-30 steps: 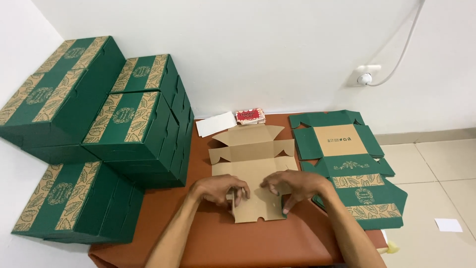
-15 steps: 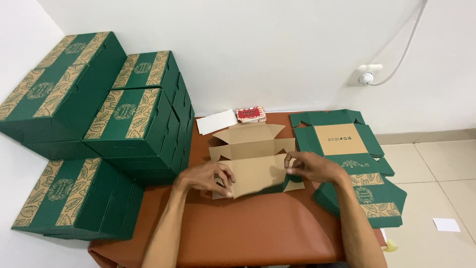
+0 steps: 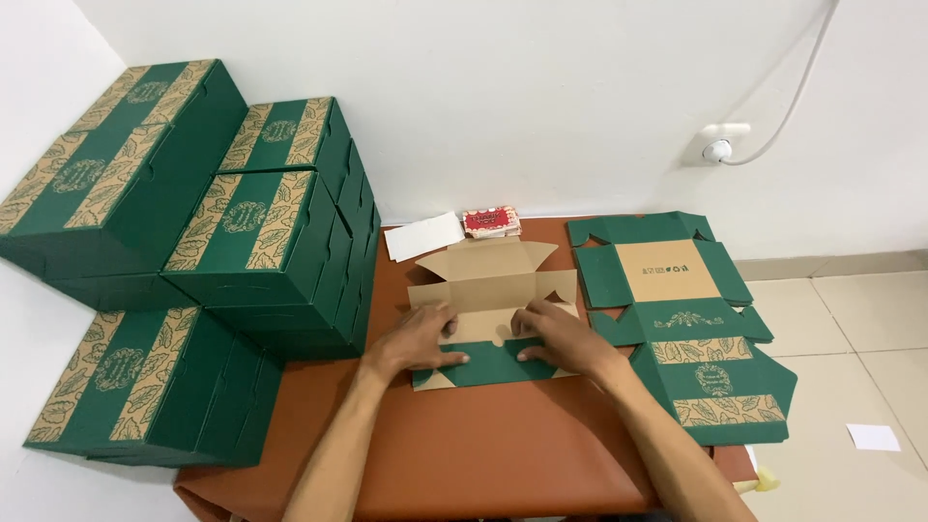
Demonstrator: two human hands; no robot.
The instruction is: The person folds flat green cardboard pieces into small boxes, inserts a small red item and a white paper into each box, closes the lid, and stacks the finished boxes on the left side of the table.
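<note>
A flat cardboard box blank [image 3: 488,280], brown inside and green outside, lies on the brown table [image 3: 464,445]. Its near flap [image 3: 493,362] is folded over so the green side shows. My left hand [image 3: 418,338] presses the flap's left end, fingers spread flat. My right hand [image 3: 559,333] presses the right end the same way. Both hands rest on the cardboard and neither grips it.
A stack of unfolded green blanks [image 3: 691,329] lies at the table's right. Several assembled green boxes [image 3: 261,232] are piled at the left, on the table and floor [image 3: 145,387]. A white card [image 3: 423,235] and a small red packet [image 3: 490,221] sit by the wall.
The near flap has been folded away from me onto the blank, turning its green side up. Both hands moved apart along the fold and now press it flat.
</note>
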